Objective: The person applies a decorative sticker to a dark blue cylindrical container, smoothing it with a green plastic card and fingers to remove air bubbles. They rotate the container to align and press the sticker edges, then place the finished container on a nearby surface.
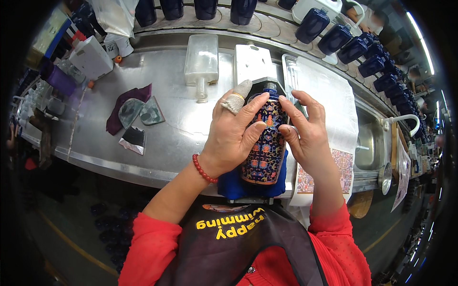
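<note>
A dark blue glass bottle (pixel 265 155) covered in a colourful floral pattern lies tilted in front of me, its neck pointing away. My left hand (pixel 226 138) presses on its left side with thumb and forefinger; pale covers wrap some of the other fingers. From the right, my right hand (pixel 310 136) lays its thumb and fingertips along the bottle's shoulder and side. Both hands grip the bottle between them. Under its base is a blue cloth (pixel 230 187) at the bench edge. A dark support beneath the bottle's neck is mostly hidden.
Beyond my hands lie a clear glass bottle (pixel 202 59) and a white block (pixel 253 62). Cloth and scraper-like pieces (pixel 129 112) rest left on the metal bench (pixel 167 71). Right are a patterned printed sheet (pixel 342 164) and a sink (pixel 371 140). Blue bottles (pixel 312 25) line a conveyor behind.
</note>
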The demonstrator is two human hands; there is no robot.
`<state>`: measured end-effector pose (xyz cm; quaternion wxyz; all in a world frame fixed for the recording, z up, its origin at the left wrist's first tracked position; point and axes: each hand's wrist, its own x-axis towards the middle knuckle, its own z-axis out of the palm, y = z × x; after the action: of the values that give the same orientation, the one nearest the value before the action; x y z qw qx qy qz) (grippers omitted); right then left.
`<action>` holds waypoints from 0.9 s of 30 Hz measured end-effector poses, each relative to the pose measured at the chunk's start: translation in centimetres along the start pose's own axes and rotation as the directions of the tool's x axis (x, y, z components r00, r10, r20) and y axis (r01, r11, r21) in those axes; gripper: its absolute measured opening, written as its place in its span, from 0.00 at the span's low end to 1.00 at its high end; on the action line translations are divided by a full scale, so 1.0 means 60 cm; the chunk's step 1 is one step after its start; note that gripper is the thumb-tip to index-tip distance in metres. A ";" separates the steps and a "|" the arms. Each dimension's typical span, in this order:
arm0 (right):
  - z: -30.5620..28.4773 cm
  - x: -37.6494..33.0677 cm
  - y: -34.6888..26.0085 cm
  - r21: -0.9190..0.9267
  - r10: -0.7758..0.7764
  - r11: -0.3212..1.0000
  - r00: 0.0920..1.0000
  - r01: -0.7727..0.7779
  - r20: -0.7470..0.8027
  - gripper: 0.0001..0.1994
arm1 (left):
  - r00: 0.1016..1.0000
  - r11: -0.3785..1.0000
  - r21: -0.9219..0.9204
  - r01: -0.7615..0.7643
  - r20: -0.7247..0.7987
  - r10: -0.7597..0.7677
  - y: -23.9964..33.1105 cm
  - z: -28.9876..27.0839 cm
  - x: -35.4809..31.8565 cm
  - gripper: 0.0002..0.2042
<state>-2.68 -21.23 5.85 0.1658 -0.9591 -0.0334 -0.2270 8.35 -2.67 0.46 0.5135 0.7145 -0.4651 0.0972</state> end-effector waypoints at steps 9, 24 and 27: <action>-0.002 -0.007 0.004 0.037 0.018 0.999 1.000 -0.017 -0.021 0.22 | 0.996 0.988 -0.128 0.086 -0.029 -0.090 0.014 -0.004 0.043 0.13; -0.013 -0.019 0.014 0.052 0.006 0.999 0.998 -0.003 -0.055 0.23 | 0.981 0.982 -0.068 0.176 0.101 -0.169 0.021 -0.018 0.073 0.10; -0.014 -0.020 0.014 0.061 0.015 0.998 0.998 -0.011 -0.063 0.23 | 0.984 0.973 -0.148 0.177 0.064 -0.169 0.021 -0.016 0.078 0.09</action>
<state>-4.01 -22.29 5.73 0.1973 -0.9461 -0.0286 -0.2553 10.29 -4.59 4.58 0.5614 0.7129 -0.4202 -0.0023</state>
